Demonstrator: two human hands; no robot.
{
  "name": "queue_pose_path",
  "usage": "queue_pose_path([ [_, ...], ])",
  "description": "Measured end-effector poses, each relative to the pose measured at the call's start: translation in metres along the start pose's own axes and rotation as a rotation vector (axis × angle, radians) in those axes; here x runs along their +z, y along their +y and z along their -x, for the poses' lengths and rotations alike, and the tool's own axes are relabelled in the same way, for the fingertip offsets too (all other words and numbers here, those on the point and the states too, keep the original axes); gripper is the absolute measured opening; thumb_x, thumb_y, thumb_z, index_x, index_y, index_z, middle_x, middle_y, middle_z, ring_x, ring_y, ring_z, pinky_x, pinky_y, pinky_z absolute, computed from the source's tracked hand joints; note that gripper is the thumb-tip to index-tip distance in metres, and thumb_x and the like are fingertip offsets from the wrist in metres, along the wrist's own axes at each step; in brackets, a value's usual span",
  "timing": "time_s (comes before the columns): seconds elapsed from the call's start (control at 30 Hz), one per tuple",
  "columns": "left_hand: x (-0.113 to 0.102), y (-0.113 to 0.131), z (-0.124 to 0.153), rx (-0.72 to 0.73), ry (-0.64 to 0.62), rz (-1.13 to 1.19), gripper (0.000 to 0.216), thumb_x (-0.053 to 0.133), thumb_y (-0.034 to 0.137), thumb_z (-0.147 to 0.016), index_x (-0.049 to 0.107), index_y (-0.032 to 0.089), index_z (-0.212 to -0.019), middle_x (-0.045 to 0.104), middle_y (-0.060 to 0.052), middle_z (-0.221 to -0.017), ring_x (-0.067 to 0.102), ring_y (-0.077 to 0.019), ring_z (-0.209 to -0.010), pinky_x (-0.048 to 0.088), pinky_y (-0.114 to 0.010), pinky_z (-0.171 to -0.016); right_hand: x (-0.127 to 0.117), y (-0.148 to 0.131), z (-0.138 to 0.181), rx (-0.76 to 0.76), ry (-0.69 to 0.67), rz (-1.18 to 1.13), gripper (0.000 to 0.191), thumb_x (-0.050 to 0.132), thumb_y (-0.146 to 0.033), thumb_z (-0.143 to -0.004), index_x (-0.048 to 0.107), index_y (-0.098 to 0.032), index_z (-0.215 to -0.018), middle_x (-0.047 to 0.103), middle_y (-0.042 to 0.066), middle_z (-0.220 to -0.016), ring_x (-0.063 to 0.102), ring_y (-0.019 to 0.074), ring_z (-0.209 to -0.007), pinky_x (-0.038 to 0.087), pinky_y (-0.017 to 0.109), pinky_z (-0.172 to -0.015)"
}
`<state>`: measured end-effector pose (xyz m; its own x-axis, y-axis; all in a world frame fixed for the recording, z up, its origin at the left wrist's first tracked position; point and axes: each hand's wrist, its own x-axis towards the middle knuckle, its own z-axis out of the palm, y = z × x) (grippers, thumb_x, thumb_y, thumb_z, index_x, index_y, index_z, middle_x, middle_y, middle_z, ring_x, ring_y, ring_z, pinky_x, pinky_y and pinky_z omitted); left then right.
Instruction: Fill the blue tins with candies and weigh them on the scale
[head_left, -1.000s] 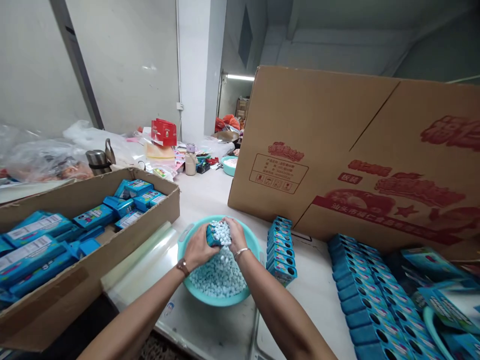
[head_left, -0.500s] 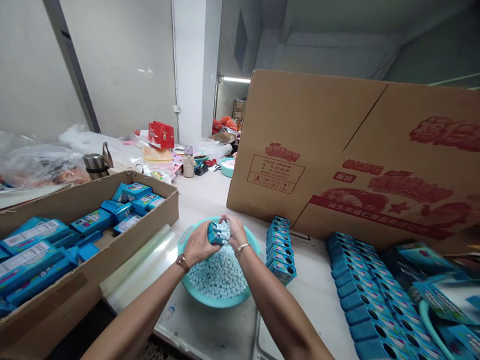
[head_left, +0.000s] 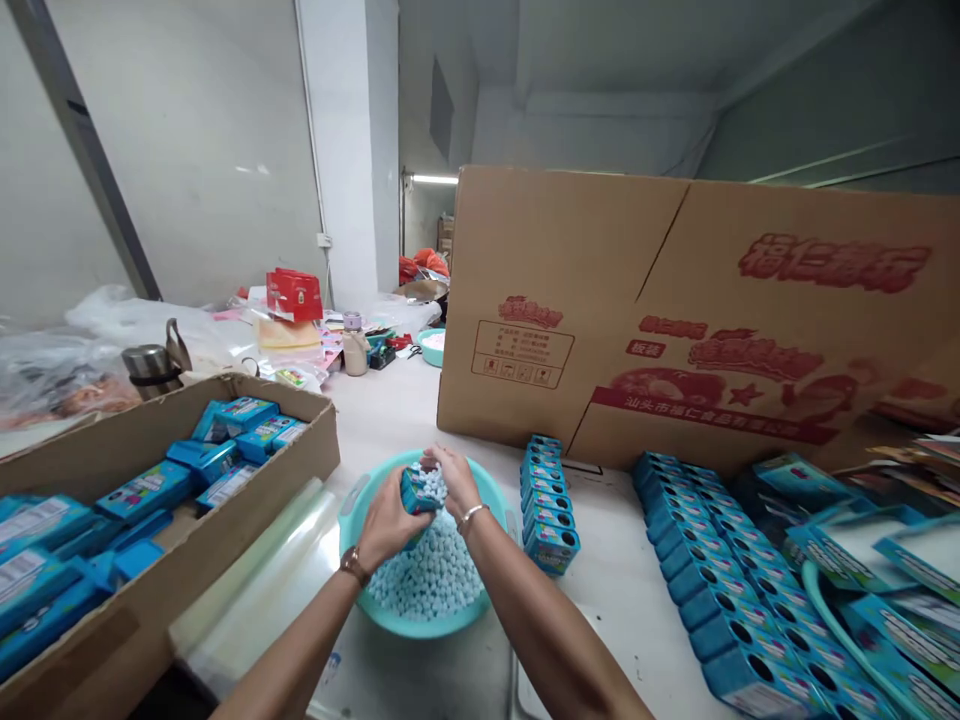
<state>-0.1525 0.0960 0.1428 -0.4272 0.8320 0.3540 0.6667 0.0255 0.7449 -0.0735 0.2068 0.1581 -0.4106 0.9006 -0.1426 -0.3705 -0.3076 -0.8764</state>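
Observation:
A teal basin full of small pale-blue candies sits on the table in front of me. Above it my left hand grips a small blue box heaped with candies. My right hand rests against the box's open top, fingers over the candies. A short row of small blue boxes stands just right of the basin.
A cardboard tray with blue packets lies at the left. A large printed carton stands behind the basin. Long rows of blue boxes fill the right. A metal flask, a red box and clutter sit at the back.
The view has swung right and tilted. Both hands stay over the basin with the small box, and the heap of candies on top of it has shrunk.

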Motion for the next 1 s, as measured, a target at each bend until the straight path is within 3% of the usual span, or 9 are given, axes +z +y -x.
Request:
queue_pose_path([
  [0.43,-0.001,0.000,0.011,-0.036,-0.066,0.037,0.062,0.074,0.026,-0.063,0.050,0.017,-0.119,0.065,-0.007,-0.110,0.064,-0.0252,-0.100,0.050,-0.039,-0.089,-0.005,0.014,0.011,-0.032,0.005,-0.020,0.034,0.065,-0.049,-0.072,0.066,-0.017,-0.065,0.069,0.008,-0.063,0.065,0.0211,-0.066,0.049,0.032,-0.070],
  [0.87,0.006,-0.004,0.013,-0.027,-0.050,0.052,0.065,0.075,0.030,-0.063,0.048,0.018,-0.120,0.066,-0.009,-0.110,0.065,-0.0281,-0.101,0.051,-0.041,-0.087,0.003,0.006,0.025,-0.099,-0.044,0.021,0.043,0.063,-0.059,-0.076,0.068,-0.017,-0.069,0.069,0.006,-0.065,0.065,0.0204,-0.070,0.047,0.031,-0.073],
  [1.0,-0.014,0.001,0.015,0.003,-0.103,0.012,0.064,0.075,0.035,-0.064,0.048,0.019,-0.121,0.067,-0.008,-0.109,0.066,-0.0269,-0.098,0.052,-0.039,-0.084,-0.020,-0.001,0.023,-0.029,-0.132,0.069,0.045,0.060,-0.062,-0.077,0.071,-0.018,-0.083,0.071,0.006,-0.077,0.065,0.0199,-0.077,0.045,0.028,-0.070],
])
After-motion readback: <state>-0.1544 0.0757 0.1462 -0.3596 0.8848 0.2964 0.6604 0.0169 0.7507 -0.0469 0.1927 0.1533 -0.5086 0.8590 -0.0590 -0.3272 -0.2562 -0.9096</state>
